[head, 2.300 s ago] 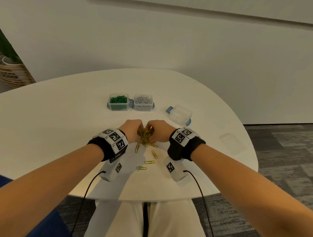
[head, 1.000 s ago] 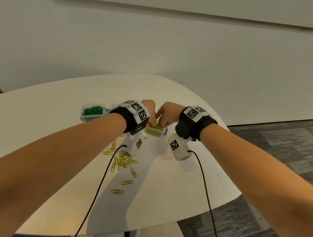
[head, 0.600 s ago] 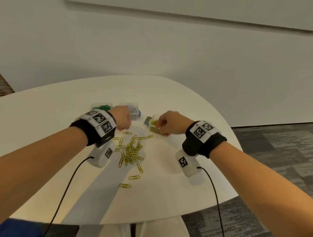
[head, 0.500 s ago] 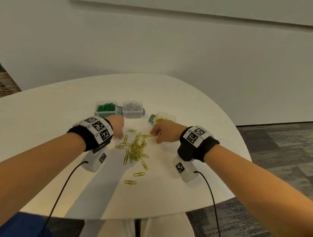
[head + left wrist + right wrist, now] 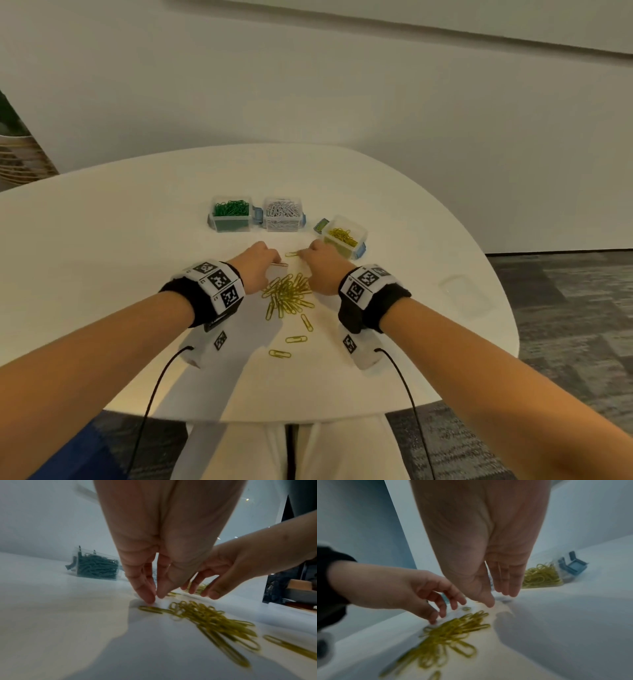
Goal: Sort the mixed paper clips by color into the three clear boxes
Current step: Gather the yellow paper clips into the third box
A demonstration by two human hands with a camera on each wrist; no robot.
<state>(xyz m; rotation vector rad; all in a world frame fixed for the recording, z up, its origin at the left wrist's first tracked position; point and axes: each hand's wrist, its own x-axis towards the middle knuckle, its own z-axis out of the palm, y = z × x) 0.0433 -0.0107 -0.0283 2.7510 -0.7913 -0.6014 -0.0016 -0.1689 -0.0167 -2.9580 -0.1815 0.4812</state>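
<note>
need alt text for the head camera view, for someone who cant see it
Two hands, left hand and right hand, reach over a pile of yellow paper clips on a white table. Behind it stand three clear boxes: green clips, white clips, and some yellow clips.

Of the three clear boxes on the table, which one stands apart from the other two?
The box with yellow clips, rightmost, stands alone and turned; the green box and white box sit side by side.
</note>
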